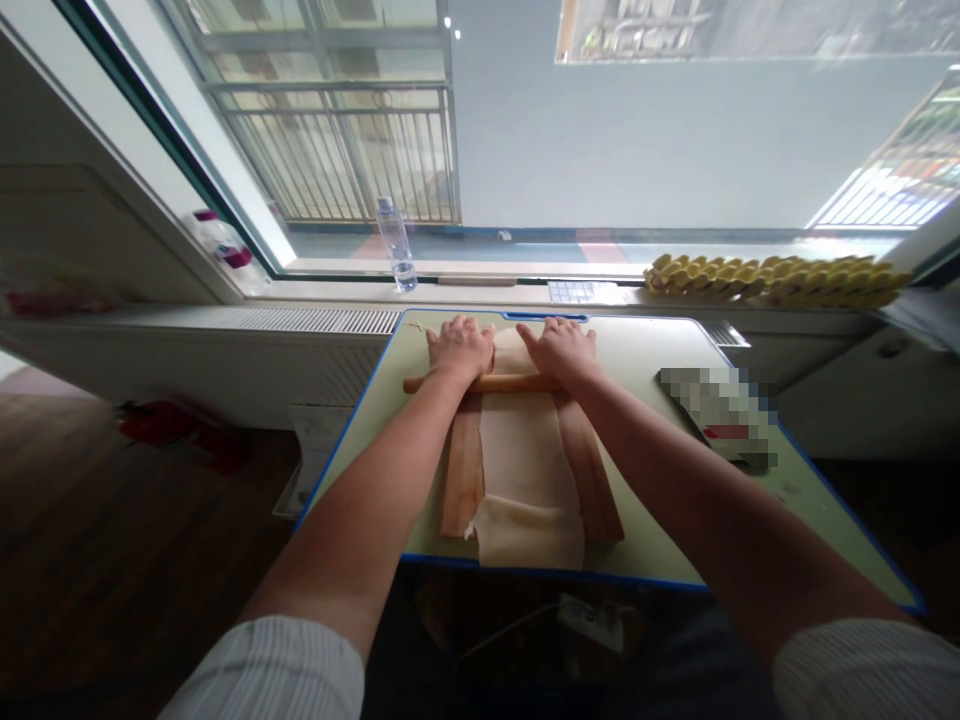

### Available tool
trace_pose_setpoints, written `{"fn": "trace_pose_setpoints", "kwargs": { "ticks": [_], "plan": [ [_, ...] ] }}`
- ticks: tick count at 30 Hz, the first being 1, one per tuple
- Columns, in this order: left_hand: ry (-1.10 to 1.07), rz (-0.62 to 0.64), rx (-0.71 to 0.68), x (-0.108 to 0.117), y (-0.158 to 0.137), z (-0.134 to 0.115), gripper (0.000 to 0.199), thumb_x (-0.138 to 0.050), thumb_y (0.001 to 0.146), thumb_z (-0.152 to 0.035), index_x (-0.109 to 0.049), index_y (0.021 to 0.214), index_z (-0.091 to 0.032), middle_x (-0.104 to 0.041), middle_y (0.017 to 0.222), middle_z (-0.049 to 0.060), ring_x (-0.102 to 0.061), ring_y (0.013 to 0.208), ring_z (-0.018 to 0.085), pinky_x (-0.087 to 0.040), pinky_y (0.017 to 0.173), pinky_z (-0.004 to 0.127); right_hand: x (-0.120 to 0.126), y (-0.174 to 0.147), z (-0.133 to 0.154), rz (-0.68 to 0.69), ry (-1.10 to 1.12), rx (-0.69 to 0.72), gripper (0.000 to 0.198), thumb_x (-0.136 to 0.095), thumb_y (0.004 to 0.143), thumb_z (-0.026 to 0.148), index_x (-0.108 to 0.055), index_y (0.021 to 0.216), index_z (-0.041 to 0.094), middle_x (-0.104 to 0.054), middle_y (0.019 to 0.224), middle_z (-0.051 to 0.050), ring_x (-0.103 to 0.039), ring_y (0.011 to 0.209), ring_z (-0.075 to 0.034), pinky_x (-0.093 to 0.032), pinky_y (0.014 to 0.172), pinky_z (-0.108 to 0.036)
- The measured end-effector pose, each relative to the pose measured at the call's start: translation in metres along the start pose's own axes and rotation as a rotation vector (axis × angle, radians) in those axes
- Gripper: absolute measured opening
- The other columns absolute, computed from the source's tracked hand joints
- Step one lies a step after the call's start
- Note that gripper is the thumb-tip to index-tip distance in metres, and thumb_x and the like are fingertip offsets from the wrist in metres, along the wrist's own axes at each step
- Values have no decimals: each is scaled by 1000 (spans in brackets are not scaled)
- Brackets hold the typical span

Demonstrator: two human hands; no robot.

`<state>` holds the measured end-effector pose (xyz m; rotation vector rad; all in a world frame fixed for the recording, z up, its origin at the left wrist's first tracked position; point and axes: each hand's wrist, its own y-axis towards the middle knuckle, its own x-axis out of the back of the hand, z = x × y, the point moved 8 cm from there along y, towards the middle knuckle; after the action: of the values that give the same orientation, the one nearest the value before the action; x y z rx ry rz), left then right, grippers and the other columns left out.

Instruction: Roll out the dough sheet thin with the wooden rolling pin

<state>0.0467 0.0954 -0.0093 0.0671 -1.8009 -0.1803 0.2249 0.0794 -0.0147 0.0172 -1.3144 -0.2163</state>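
Note:
A long pale sheet of dough [525, 445] lies lengthwise over a wooden cutting board [465, 470] on the light green tabletop. Its near end is folded over and reaches the table's front edge. Across the dough's far part rests a wooden rolling pin [517, 383]. My left hand [461, 347] is palm down at the pin's left side, its fingers reaching past the pin. On the other side, my right hand [561, 350] lies palm down over the pin, thumb stretched toward the dough. Neither hand's fingers are wrapped round the pin.
A flat item [720, 415], blurred by pixelation, lies on the table's right side. On the windowsill stand a clear water bottle [397, 245], another bottle [223, 243] and yellow egg trays [772, 278]. The blue-edged table [645, 345] abuts the sill. A red object [157, 422] is on the floor.

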Motion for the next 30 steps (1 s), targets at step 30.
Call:
{"fn": "trace_pose_setpoints", "kwargs": {
  "ticks": [30],
  "plan": [
    [1,-59,-119,24,-165,-5,59,-28,109,-53,-54,158,-30,-49,167,4,-43,155,34,-21,129,69,23,-174,7,14,-96,162,65,-27,112,50,-46,161,12,-42,170,-15,-32,158,-34,-24,126,-63]
  ]
}}
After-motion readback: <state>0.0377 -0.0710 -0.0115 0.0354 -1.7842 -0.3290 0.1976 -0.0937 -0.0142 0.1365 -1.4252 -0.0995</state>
